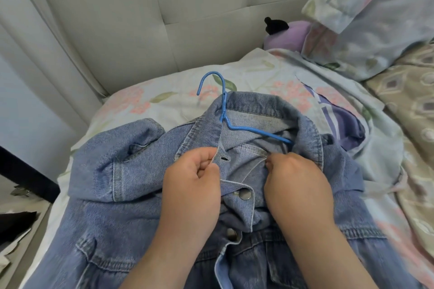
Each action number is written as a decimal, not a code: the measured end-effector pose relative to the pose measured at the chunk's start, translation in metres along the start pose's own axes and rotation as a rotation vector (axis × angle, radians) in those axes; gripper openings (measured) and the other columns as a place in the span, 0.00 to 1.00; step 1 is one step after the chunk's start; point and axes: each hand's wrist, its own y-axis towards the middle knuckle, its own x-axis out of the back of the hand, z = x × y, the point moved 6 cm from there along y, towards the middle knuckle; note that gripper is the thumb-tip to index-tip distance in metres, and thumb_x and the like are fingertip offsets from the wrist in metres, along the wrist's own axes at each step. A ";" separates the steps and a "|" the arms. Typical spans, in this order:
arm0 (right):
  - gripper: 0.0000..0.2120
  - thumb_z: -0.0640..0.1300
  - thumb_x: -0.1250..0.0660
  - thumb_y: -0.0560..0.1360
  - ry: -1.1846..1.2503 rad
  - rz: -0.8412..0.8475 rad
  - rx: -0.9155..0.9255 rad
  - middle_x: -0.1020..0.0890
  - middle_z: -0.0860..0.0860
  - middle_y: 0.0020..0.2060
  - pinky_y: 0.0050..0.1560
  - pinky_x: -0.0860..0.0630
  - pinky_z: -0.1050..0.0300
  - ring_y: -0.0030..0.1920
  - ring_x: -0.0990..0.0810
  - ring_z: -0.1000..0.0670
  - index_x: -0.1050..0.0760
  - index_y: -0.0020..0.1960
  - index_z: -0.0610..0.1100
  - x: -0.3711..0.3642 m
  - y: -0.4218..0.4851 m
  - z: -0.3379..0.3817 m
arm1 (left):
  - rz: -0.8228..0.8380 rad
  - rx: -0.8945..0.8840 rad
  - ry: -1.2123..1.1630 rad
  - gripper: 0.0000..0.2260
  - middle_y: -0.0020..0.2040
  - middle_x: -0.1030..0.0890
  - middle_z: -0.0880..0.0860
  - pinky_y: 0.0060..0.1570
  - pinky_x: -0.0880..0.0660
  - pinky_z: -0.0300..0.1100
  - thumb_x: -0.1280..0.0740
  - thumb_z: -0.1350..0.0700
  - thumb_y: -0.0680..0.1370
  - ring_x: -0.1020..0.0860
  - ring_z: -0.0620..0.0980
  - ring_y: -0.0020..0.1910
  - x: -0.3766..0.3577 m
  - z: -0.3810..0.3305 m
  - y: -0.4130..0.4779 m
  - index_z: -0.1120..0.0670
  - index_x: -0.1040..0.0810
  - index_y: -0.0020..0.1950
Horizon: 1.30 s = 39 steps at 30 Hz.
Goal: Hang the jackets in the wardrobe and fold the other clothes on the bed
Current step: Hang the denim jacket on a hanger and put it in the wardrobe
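Presently, at far left, a dark furniture edge is cut off by the frame, and the items below it are too dim to identify. The denim jacket lies front-up on the bed's floral sheet, collar toward the padded headboard. Its hem runs out of the bottom of the view, and one sleeve is bunched at the left. The blue wire hanger sits in the neck opening, with its hook out above the collar and one shoulder arm visible inside. The other arm and any lower bar are hidden under denim. The left hand pinches the buttonhole edge of the front just under the collar, thumb and forefinger closed on the cloth. The right hand grips the opposite front edge with curled fingers; the fingertips are buried in fabric, so which fingers hold cannot be told. Both forearms cover the jacket's mid-front, and two metal snaps show between them. Right of the jacket, a purple garment is partly covered by pale cloth. Further back, a purple plush toy is half hidden behind a floral pillow. At far right, a patterned blanket is cut off.
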 end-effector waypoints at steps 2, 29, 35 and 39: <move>0.03 0.37 0.34 0.73 -0.025 0.010 -0.012 0.21 0.46 0.40 0.36 0.39 0.54 0.42 0.23 0.40 0.22 0.43 0.43 0.000 -0.001 0.000 | -0.019 0.034 -0.013 0.15 0.38 0.16 0.46 0.35 0.25 0.34 0.37 0.67 0.75 0.19 0.44 0.35 0.000 0.003 0.000 0.49 0.18 0.45; 0.07 0.44 0.30 0.75 0.873 0.270 0.033 0.24 0.57 0.27 0.29 0.34 0.66 0.27 0.30 0.60 0.24 0.39 0.52 0.018 0.006 -0.007 | 0.079 -0.123 0.173 0.14 0.26 0.24 0.37 0.30 0.32 0.25 0.29 0.63 0.73 0.25 0.35 0.27 -0.030 -0.034 -0.001 0.44 0.21 0.36; 0.08 0.34 0.29 0.74 1.217 0.301 -0.074 0.21 0.50 0.25 0.24 0.32 0.68 0.24 0.27 0.58 0.21 0.38 0.45 0.022 0.005 -0.007 | 0.096 -0.101 0.144 0.17 0.32 0.18 0.42 0.32 0.29 0.26 0.28 0.62 0.73 0.22 0.38 0.32 -0.030 -0.030 -0.003 0.40 0.19 0.32; 0.07 0.32 0.28 0.73 1.276 0.324 -0.094 0.20 0.49 0.27 0.27 0.26 0.66 0.26 0.23 0.54 0.21 0.41 0.42 0.020 0.005 -0.005 | 0.158 0.002 -0.072 0.16 0.39 0.15 0.44 0.40 0.25 0.32 0.26 0.57 0.72 0.17 0.42 0.40 -0.030 -0.022 -0.004 0.33 0.17 0.40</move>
